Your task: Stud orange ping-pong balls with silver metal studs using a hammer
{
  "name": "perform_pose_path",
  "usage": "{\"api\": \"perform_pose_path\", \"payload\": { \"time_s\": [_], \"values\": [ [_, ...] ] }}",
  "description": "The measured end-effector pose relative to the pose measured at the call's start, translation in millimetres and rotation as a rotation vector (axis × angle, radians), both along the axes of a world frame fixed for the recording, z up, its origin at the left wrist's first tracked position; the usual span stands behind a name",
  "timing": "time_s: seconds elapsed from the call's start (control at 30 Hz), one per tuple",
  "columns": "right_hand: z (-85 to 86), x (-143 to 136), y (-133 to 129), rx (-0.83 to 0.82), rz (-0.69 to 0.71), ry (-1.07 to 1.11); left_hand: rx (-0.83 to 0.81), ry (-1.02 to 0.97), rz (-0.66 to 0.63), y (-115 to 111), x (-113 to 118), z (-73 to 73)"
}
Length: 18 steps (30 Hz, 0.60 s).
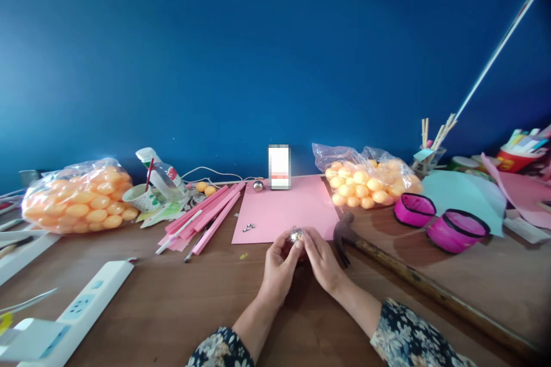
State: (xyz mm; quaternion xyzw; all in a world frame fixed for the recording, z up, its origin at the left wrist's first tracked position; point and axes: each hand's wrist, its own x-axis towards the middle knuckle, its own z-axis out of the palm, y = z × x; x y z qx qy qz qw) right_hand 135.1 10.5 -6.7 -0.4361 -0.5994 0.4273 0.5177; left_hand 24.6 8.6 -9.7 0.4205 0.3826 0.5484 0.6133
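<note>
A small shiny silver ball (297,235) sits between my fingertips, low in the middle of the view. My left hand (279,261) holds it from the left with the fingers curled. From the other side my right hand (322,258) pinches it, thumb and fingers closed together. Just beyond both hands lies a pink sheet (286,209) on the brown table. Several tiny silver pieces (248,228) rest on its near left part. A second silver ball (258,186) is at its far left corner, beside an upright phone-like object (279,167) with a blurred front.
A claw hammer (400,264) lies right of my hands. Bags of orange balls stand left (81,198) and right (361,180). Pink strips (210,215), a plastic bottle (163,172) and a power strip (81,309) are leftward. Magenta bands (456,232) lie at right.
</note>
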Motion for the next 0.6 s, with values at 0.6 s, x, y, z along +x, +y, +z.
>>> {"api": "perform_pose_path", "payload": {
  "time_s": [0.6],
  "values": [
    [5.9,-0.3,-0.9,-0.030,0.007,-0.007,0.028,0.042,0.051,-1.4,0.1,2.8]
  ]
}}
